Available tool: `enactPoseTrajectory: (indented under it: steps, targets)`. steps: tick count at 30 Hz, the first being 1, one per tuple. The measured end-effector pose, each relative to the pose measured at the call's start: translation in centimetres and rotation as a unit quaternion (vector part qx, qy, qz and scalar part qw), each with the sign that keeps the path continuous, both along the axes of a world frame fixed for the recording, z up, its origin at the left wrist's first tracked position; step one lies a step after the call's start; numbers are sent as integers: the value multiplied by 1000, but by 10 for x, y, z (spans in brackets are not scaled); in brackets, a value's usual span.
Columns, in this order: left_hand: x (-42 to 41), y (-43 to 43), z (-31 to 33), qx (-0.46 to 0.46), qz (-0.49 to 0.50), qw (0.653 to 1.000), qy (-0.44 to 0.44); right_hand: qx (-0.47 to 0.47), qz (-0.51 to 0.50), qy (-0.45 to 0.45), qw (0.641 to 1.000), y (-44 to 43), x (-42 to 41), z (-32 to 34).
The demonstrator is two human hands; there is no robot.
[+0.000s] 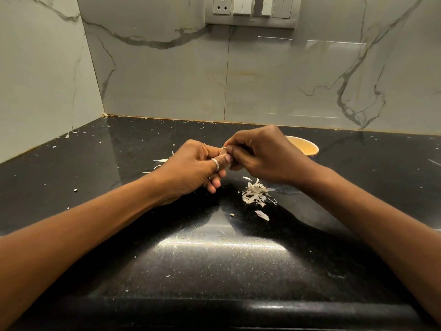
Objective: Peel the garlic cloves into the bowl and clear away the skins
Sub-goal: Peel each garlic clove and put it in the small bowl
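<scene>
Head view: garlic clove (224, 152), mostly hidden, sat pinched between both hands above the black tabletop (214, 259). Left hand (191, 169) fingers (220, 163) curled tight on it; right hand (260, 155) fingers pressed at its tip. Skins (255, 193) lay heaped just below the right hand. Bowl (307, 148) stood behind the right hand.

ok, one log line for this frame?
phase: peeling | left hand + right hand: pinching garlic clove | bowl: behind right hand | skins pile: on countertop, uncleared
</scene>
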State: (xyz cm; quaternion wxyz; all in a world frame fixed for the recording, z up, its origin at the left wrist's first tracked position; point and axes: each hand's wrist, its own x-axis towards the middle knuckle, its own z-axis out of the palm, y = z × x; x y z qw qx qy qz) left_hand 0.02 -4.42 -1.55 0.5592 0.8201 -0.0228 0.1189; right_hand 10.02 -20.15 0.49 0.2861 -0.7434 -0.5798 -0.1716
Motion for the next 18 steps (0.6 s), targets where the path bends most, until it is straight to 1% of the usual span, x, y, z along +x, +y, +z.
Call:
enactPoseTrajectory:
  steps: [4, 8, 13, 18]
  targets:
    - [-2, -1, 1, 9, 8, 1000, 6, 2, -3, -21, 1000, 2, -2, -3]
    - [-5, -2, 3, 10, 16, 1000, 7, 19, -13, -22, 999, 5, -4, -9]
    - [-2, -3, 0, -17, 38, 999, -9, 61, -54, -39, 996, 13, -8, -18]
    - [0, -3, -2, -34, 55, 998, -16, 84, -81, -32, 993, 18, -11, -22]
